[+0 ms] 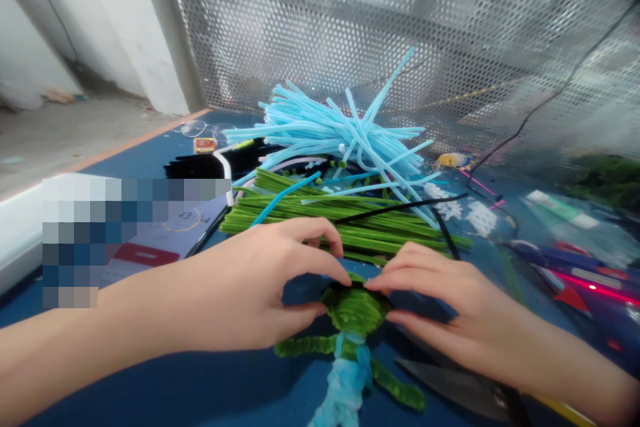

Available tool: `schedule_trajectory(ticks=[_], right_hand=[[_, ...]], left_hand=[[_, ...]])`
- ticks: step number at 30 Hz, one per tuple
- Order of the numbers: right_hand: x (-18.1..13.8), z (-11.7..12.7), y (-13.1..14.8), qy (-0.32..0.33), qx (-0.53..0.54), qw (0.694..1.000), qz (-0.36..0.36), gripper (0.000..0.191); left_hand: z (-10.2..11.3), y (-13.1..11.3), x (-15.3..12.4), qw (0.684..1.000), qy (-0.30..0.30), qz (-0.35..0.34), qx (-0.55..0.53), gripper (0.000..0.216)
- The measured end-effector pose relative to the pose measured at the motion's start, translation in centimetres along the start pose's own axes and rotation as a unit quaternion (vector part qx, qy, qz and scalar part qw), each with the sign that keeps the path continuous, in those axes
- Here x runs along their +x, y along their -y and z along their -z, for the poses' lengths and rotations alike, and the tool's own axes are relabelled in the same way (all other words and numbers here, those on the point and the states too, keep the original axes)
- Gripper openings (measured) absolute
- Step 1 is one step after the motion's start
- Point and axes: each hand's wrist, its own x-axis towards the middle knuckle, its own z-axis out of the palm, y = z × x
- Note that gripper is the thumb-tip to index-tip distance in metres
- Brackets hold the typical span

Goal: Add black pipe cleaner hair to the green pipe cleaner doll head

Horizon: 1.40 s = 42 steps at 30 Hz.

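A small pipe-cleaner figure (350, 340) lies on the blue table (200, 387), with a coiled green head, green arms and a light-blue body. My left hand (250, 287) pinches the left side of the green head between thumb and forefinger. My right hand (450, 300) pinches the head's right side, fingertips meeting the left hand's at a black strand on top. Both hands are closed on the figure.
Behind the hands lie a bundle of green pipe cleaners (330, 213), a heap of light-blue ones (340, 133) and some black ones (210, 163). Scissors (450, 387) rest under my right wrist. A phone (150, 247) lies at left. A perforated metal wall (400, 27) stands behind.
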Motion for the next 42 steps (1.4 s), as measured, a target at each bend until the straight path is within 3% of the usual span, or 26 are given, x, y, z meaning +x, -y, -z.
schedule_trajectory(ticks=[8,13,22,38,42], right_hand=[[0.0,-0.3,0.0,-0.033,-0.005,0.999,-0.02,0.021],[-0.1,-0.4,0.2,-0.017,-0.002,1.0,-0.02,0.023],[-0.4,1.6,-0.3,0.002,-0.042,0.999,0.035,0.034],[-0.3,0.4,-0.1,0.005,-0.035,0.999,0.029,0.031],[-0.2,0.1,0.0,-0.019,-0.031,0.999,0.037,0.027]], left_hand=[[0.1,0.1,-0.1,1.0,0.001,-0.012,-0.007,0.029],[0.2,0.1,0.3,1.0,-0.003,-0.018,-0.002,0.029],[0.5,0.3,-0.2,0.998,0.002,-0.03,0.05,0.035],[0.7,0.5,0.1,0.986,-0.021,-0.091,0.134,0.027],[0.5,0.8,0.0,0.987,-0.02,-0.099,0.126,0.024]])
